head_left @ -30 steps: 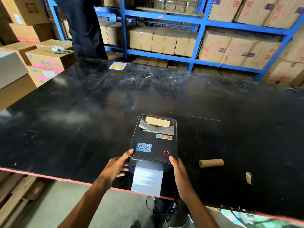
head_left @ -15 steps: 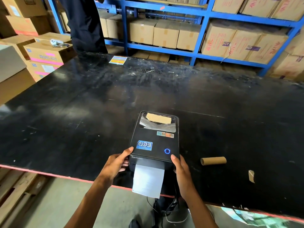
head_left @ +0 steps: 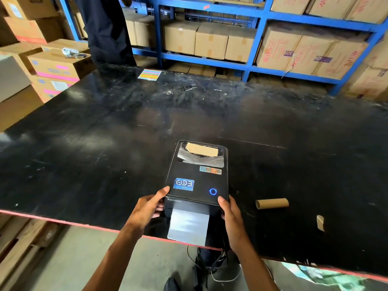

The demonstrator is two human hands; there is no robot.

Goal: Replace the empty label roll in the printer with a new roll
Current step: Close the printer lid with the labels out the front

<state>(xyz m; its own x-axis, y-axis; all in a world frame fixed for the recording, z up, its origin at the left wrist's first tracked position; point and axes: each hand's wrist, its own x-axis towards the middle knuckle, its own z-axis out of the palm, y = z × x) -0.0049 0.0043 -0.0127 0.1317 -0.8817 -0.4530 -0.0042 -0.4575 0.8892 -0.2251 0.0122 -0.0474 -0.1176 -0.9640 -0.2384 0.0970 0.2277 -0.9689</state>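
A black label printer (head_left: 197,177) sits with its lid down near the front edge of the black table (head_left: 105,143). Its round button glows blue. A white label strip (head_left: 188,226) hangs out of the front slot over the table edge. Through the lid window I see a roll with a brown core (head_left: 201,151). My left hand (head_left: 150,206) grips the printer's front left corner. On the front right corner, my right hand (head_left: 230,213) does the same. An empty brown cardboard core (head_left: 271,203) lies on the table to the right of the printer.
A small cardboard scrap (head_left: 320,222) lies at the right. A sheet of coloured labels (head_left: 149,74) lies at the far edge, where a person in dark clothes (head_left: 107,30) stands. Blue shelving (head_left: 252,66) with cartons runs behind. Stacked boxes (head_left: 54,68) stand at the left. Cables (head_left: 210,267) hang under the printer.
The printer's button light went from red to blue. The label strip has fed out a little further. Both hands stay on the printer's front corners.
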